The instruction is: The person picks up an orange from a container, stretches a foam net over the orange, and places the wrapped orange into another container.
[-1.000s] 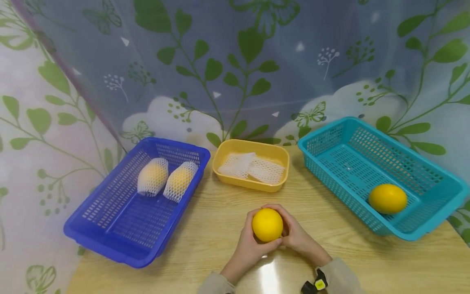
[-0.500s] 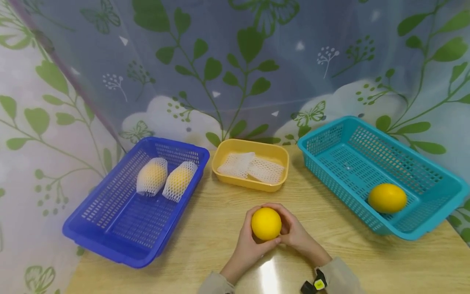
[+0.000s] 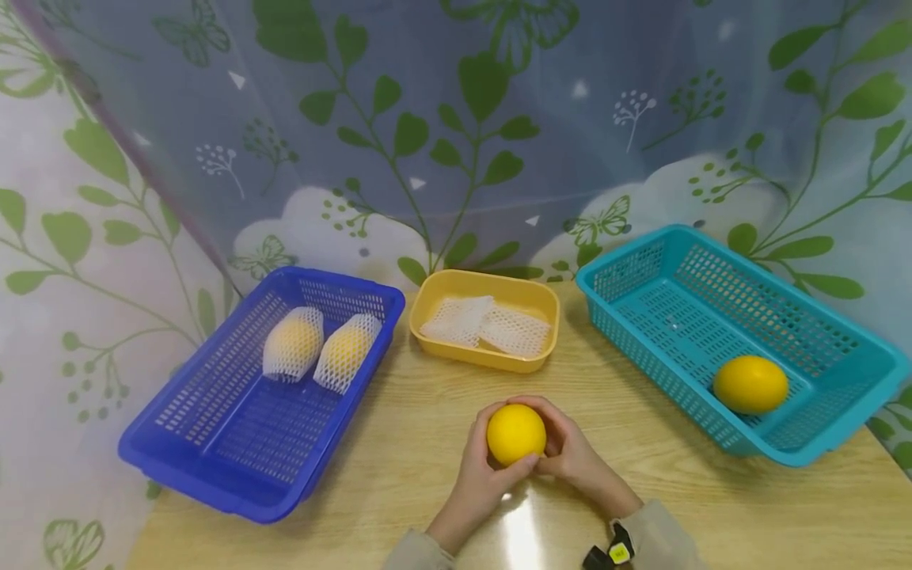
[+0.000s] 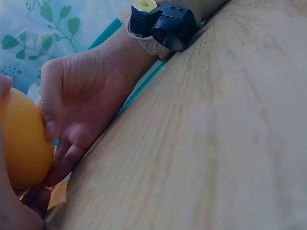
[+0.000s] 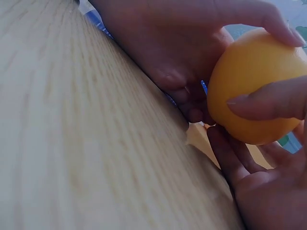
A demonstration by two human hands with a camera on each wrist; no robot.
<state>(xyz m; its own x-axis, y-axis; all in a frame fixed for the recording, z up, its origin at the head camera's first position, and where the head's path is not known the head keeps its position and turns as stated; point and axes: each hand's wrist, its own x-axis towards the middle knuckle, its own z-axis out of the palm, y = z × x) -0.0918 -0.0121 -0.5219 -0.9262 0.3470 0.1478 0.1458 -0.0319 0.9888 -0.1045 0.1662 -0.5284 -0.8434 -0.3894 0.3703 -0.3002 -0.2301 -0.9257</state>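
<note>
A smooth yellow mango [image 3: 516, 434] is held between both hands, low over the middle of the table. The left hand [image 3: 480, 473] curves round its left side, its thumb on the near lower part. The right hand [image 3: 574, 453] grips the other side; in the right wrist view its thumb [image 5: 268, 100] lies across the mango [image 5: 254, 62]. Fingers of both hands meet under the fruit. Behind the hands stands a yellow tray [image 3: 484, 360] with white foam net sleeves [image 3: 516, 328] lying in it.
At left, a blue basket [image 3: 235, 507] contains two net-covered mangoes [image 3: 294, 344]. At right, a teal basket [image 3: 641, 356] contains one bare mango [image 3: 751, 385]. A patterned curtain [image 3: 456, 158] hangs behind the wooden table [image 3: 399, 443]. A black wrist camera [image 3: 611, 550] sits at the right sleeve.
The left thumb has shifted slightly up onto the mango's near lower side. Both hands keep their hold in nearly the same place; the baskets and tray stay put.
</note>
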